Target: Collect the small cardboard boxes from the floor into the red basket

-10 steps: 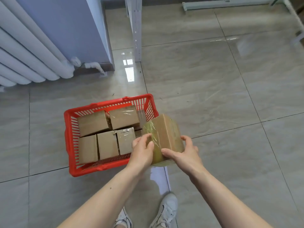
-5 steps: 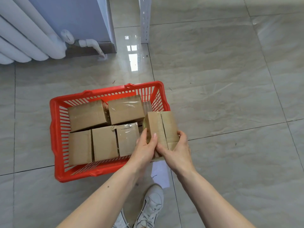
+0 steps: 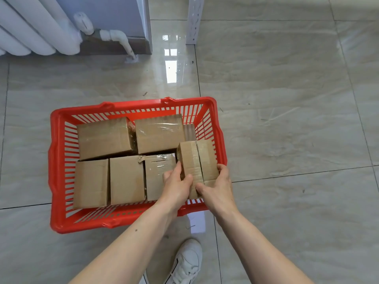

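Left hand: the left hand (image 3: 177, 184) comes in from the lower centre of the frame on a bare forearm; its fingers curl round the left side of the held box (image 3: 196, 160), the thumb lying on the box's near face

Right hand: the right hand (image 3: 218, 187) comes in from the lower right; the thumb presses the near lower edge of the same box and the fingers wrap its right side; both hands grip it together

Held box: a small cardboard box, upright and slightly tilted, at the right end of the red basket (image 3: 61, 165), over the near right corner; whether it touches the basket floor I cannot tell

Boxes in basket: five packed boxes (image 3: 127, 179) lie in two rows, two at the back and three at the front; a sixth shows only as a sliver at the back right

Basket: centre left of the frame, standing on the tiled floor (image 3: 287, 119)

Surroundings: a white radiator (image 3: 37, 27) at the upper left; a white metal post (image 3: 193, 19) at the top centre; a white shoe (image 3: 187, 261) at the bottom centre
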`<control>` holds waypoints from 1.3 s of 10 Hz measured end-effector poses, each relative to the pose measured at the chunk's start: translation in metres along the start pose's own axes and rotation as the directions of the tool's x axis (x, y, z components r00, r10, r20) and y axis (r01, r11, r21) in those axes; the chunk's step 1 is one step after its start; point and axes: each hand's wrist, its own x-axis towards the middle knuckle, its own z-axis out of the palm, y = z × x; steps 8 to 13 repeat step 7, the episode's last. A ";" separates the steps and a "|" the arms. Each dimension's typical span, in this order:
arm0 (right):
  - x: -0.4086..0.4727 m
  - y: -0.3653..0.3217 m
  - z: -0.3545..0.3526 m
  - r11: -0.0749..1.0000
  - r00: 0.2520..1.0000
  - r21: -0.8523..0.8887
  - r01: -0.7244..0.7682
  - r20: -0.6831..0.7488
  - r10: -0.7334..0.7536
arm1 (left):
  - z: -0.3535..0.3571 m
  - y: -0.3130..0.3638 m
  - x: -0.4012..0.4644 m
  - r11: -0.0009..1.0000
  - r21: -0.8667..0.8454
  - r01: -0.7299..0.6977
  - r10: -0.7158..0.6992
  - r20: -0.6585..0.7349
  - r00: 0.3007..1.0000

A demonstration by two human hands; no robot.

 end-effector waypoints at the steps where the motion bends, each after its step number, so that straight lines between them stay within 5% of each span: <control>1: 0.008 0.005 0.005 0.999 1.000 -0.037 0.007 0.017 -0.007 | 0.000 -0.007 0.006 1.000 0.029 -0.009 0.009 -0.007 1.000; 5: 0.019 0.021 0.024 0.969 0.995 -0.234 0.074 -0.045 -0.087 | -0.015 -0.027 0.008 0.974 0.228 0.001 -0.006 0.021 1.000; 7: -0.001 0.014 0.016 0.964 0.987 -0.258 0.069 -0.120 -0.103 | -0.040 -0.028 -0.029 0.998 0.049 0.027 -0.025 -0.054 0.998; 13: -0.001 0.014 0.016 0.964 0.987 -0.258 0.069 -0.120 -0.103 | -0.040 -0.028 -0.029 0.998 0.049 0.027 -0.025 -0.054 0.998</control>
